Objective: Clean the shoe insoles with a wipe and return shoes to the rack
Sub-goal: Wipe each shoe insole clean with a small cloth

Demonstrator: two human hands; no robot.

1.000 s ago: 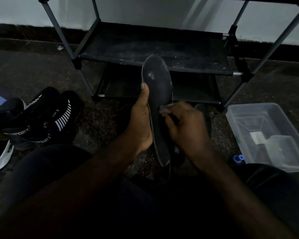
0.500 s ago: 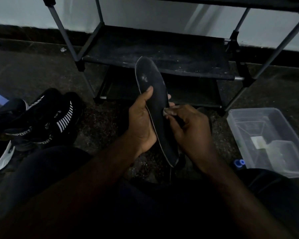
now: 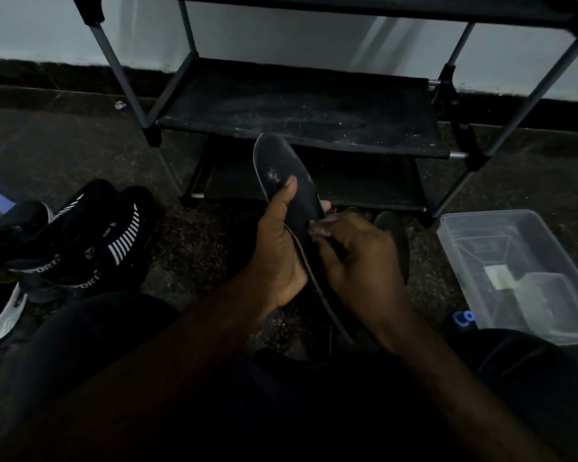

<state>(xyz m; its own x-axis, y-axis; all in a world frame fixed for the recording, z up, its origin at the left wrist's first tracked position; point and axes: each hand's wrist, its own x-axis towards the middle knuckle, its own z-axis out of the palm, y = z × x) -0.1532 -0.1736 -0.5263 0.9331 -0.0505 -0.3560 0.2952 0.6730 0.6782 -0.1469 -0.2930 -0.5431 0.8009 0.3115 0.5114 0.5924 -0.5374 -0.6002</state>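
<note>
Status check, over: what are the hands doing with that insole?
Left hand grips insole. Right hand pinches its edge. Shoes on floor, off the rack; nothing blocking.

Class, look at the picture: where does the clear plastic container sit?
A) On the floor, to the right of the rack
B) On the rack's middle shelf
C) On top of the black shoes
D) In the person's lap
A: the clear plastic container rests on the floor, right of the shoe rack.
</note>
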